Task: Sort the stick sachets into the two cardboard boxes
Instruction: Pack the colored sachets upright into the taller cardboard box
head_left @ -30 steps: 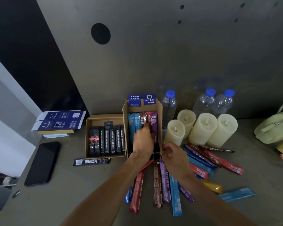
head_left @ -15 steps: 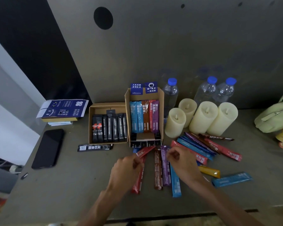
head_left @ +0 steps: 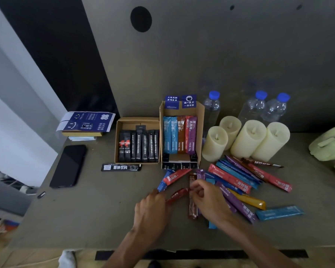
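Now back from the tall cardboard box, the left hand grips a dark red sachet just before it; the right hand pinches that sachet's end; sorting continues.

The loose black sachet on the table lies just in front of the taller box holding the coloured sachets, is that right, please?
Not quite. The head view shows the loose black sachet lying just in front of the lower box, the one holding black sachets; the taller box of coloured sachets stands to the right of it.
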A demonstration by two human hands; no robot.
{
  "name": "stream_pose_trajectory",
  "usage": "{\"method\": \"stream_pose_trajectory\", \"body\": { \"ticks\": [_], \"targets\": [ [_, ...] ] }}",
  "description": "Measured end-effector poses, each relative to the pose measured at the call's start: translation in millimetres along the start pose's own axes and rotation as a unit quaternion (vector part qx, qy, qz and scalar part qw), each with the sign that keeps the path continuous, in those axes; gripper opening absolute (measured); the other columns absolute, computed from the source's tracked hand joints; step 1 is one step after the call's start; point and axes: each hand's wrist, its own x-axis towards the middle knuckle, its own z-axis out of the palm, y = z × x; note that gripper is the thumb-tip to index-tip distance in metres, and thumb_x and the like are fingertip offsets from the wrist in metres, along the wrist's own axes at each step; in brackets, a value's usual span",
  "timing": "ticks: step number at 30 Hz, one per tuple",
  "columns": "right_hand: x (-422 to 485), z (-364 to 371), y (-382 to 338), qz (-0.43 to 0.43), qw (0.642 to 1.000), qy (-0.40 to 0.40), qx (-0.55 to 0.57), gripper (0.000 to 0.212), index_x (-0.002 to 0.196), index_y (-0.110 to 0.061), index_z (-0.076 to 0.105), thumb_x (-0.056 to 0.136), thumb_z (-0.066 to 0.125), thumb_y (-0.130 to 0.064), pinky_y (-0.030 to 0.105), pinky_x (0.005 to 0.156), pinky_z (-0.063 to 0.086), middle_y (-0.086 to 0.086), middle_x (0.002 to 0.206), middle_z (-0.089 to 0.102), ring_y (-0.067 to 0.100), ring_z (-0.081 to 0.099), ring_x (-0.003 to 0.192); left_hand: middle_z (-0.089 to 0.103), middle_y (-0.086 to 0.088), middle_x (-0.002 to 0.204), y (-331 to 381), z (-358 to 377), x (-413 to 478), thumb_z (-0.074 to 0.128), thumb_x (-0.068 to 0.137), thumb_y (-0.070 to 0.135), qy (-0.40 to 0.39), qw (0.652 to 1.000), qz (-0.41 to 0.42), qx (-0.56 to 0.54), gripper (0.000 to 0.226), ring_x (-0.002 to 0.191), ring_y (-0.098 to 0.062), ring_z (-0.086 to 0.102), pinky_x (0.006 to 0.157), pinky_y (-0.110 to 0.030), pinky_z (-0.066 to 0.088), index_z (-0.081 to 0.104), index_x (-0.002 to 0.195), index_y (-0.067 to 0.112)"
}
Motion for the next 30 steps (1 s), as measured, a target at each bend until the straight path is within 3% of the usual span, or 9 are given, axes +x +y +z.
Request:
{"method": "stream_pose_trajectory", "body": {
  "ticks": [4,10,14,16,18,20,22,25,30],
  "targets": [
    [6,-13,-8,0.051,0.992,0.001,0.113,0.016,0.113,-0.028,0.064,0.097,0.061,-0.032,0.018,0.078,0.050,-0.011,0.106,0.066,0.003,0.064,0.097,0.069,0.014,0.103,-20,-10,6,0.060,0.095,0.030,-0.069,0.980,-0.006,-0.185,0.013,0.089,-0.002,0.065,0.076,-0.022,0.054,0.072,0.099,0.030],
    [7,-37,-35,0.072,0.951,-0.102,0.284,0.018,0.104,-0.011,0.071,0.099,0.059,-0.023,0.018,0.055,0.047,-0.003,0.081,0.070,0.002,0.062,0.058,0.071,0.010,0.098,-25,-36,8,0.061,0.098,0.027,-0.129,0.935,0.016,-0.329,0.013,0.086,0.004,0.068,0.065,-0.014,0.054,0.070,0.090,0.030],
    [10,-40,-37,0.082,0.950,-0.082,0.289,0.015,0.101,-0.009,0.072,0.098,0.062,-0.020,0.018,0.056,0.047,-0.001,0.076,0.072,0.005,0.064,0.064,0.074,0.003,0.089,-23,-41,7,0.061,0.098,0.026,-0.096,0.908,-0.010,-0.407,0.016,0.080,-0.005,0.071,0.062,-0.017,0.052,0.071,0.085,0.025],
    [12,-37,-34,0.107,0.941,-0.043,0.319,0.014,0.101,-0.008,0.072,0.097,0.063,-0.018,0.021,0.060,0.050,0.005,0.081,0.074,0.011,0.068,0.071,0.075,-0.001,0.087,-20,-40,6,0.064,0.096,0.029,-0.056,0.871,-0.059,-0.485,0.012,0.076,-0.009,0.071,0.060,-0.020,0.051,0.073,0.092,0.021],
    [13,-35,-33,0.148,0.900,-0.012,0.410,0.014,0.104,-0.002,0.070,0.097,0.062,-0.012,0.025,0.063,0.056,0.012,0.084,0.075,0.017,0.071,0.075,0.076,-0.005,0.088,-14,-39,2,0.070,0.091,0.025,-0.035,0.811,-0.094,-0.576,0.013,0.074,-0.012,0.071,0.062,-0.022,0.051,0.072,0.100,0.016],
    [9,-34,-35,0.173,0.850,-0.021,0.497,0.014,0.105,0.003,0.067,0.096,0.061,-0.006,0.027,0.066,0.060,0.017,0.087,0.074,0.021,0.073,0.078,0.077,-0.006,0.091,-6,-37,-1,0.074,0.086,0.021,-0.038,0.770,-0.100,-0.629,0.019,0.079,-0.016,0.073,0.070,-0.027,0.054,0.071,0.104,0.014],
    [3,-33,-37,0.178,0.833,-0.059,0.520,0.016,0.108,0.004,0.066,0.095,0.061,-0.004,0.027,0.065,0.061,0.019,0.090,0.075,0.024,0.074,0.080,0.077,-0.008,0.092,2,-36,1,0.075,0.084,0.019,-0.033,0.751,-0.111,-0.651,0.020,0.082,-0.019,0.073,0.076,-0.030,0.054,0.072,0.102,0.010],
    [-5,-33,-38,0.152,0.878,-0.123,0.438,0.018,0.112,-0.003,0.067,0.095,0.061,-0.005,0.028,0.063,0.056,0.017,0.097,0.076,0.029,0.074,0.088,0.075,-0.010,0.082,9,-40,9,0.075,0.084,0.020,0.002,0.731,-0.123,-0.671,0.020,0.072,-0.015,0.066,0.071,-0.028,0.050,0.074,0.095,0.003],
    [-13,-35,-44,0.097,0.929,-0.154,0.322,0.014,0.105,-0.009,0.072,0.092,0.067,-0.013,0.026,0.065,0.052,0.010,0.093,0.076,0.022,0.074,0.085,0.073,-0.005,0.075,19,-40,15,0.070,0.090,0.018,0.023,0.763,-0.064,-0.642,0.015,0.068,-0.012,0.061,0.062,-0.018,0.049,0.074,0.091,0.004]
  ]
}}
